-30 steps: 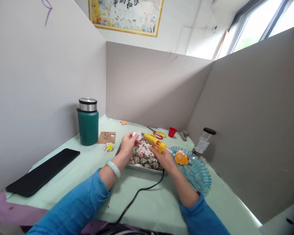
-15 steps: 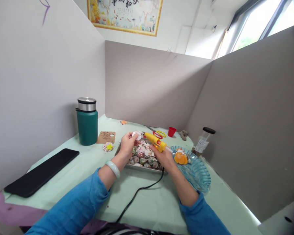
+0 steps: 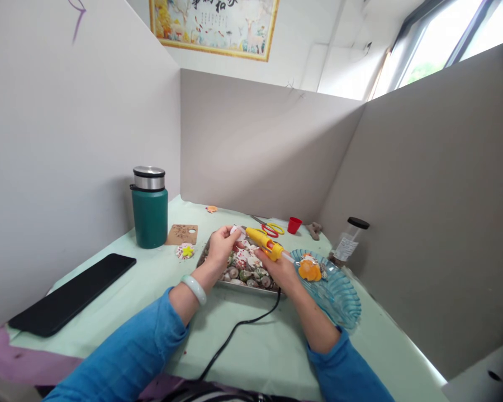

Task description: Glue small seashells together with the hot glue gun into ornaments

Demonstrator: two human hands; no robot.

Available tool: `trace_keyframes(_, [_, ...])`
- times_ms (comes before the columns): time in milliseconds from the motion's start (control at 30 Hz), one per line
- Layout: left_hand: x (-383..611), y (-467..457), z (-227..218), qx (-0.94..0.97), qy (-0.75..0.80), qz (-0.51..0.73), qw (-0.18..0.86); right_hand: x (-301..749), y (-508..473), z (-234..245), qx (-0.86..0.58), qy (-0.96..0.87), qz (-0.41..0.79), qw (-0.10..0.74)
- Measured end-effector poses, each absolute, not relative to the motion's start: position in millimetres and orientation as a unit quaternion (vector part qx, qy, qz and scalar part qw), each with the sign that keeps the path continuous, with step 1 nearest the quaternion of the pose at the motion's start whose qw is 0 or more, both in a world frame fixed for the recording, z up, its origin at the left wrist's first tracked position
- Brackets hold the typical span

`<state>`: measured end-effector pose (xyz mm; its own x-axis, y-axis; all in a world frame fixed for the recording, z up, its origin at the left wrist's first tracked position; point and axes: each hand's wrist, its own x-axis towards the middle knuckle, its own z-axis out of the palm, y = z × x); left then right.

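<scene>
Between the thumb and fingers of my left hand (image 3: 221, 247) is a small white disc-like piece (image 3: 236, 230), mostly covered by the fingers. My right hand (image 3: 280, 269) is wrapped round a yellow hot glue gun (image 3: 260, 241); its nozzle points left, close to the white piece. Whether the tip touches it I cannot tell. A clear glue stick (image 3: 288, 257) sticks out of the gun's back, and a black cord (image 3: 245, 322) runs down from it. Under both hands lies a metal tray (image 3: 243, 288) full of seashells (image 3: 251, 272).
On the right is a blue scalloped plate (image 3: 347, 304) with orange shell pieces (image 3: 309, 270). Behind the tray lie scissors (image 3: 270, 229) and a red cup (image 3: 294, 225). A green bottle (image 3: 150, 215), a brown card (image 3: 181, 234), a flower-decorated disc (image 3: 185, 251) and a black slab (image 3: 73, 296) are left.
The white piece has turned in my left hand, so less of its face shows. My left hand has rotated slightly, and the glue gun has shifted a little left.
</scene>
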<state>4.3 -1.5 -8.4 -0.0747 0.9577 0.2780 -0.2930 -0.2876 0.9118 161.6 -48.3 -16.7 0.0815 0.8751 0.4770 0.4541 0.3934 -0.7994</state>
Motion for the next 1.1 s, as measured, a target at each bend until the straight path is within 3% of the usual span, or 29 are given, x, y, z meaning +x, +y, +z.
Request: trace_keyframes(1100, [5.3, -2.6, -7.5, 0.487, 0.371, 0.635, 0.472, 164.5, -45.9, -20.2, -0.509, -0.678, 0.181, 0.499])
